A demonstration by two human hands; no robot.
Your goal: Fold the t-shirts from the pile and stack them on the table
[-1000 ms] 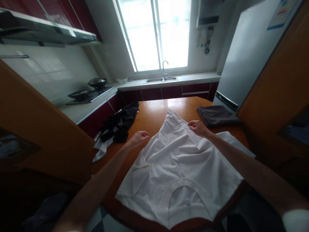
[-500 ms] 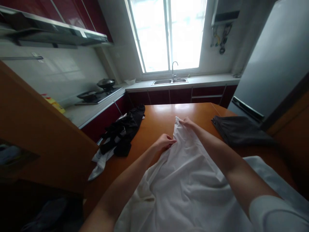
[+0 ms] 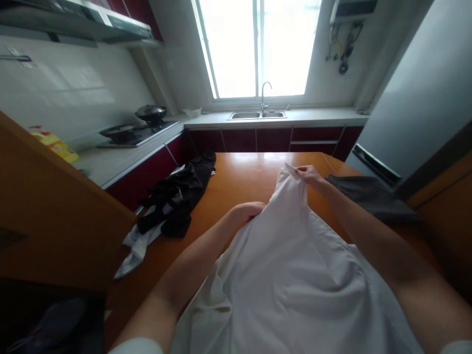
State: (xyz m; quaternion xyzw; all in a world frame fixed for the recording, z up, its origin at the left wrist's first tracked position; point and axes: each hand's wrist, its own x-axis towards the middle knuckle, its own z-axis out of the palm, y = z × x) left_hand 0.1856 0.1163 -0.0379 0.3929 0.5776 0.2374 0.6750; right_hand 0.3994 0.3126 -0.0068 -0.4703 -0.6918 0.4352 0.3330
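The glossy orange-brown wooden table (image 3: 243, 172) bears a white shirt (image 3: 287, 265) across its near part, a rumpled heap of black clothes (image 3: 195, 179) with a white garment (image 3: 138, 250) at left, and a folded dark-grey cloth (image 3: 368, 194) at right.

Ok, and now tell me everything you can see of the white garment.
The white garment looks like soft, opaque, plain fabric. It is spread loosely over the wooden table, rumpled with creases and with a bunched fold on its left side. It narrows toward its far end, where the right hand pinches a corner that looks raised. The left hand touches its left edge, fingertips hidden. The near part runs out of the picture, so its full shape can't be seen.
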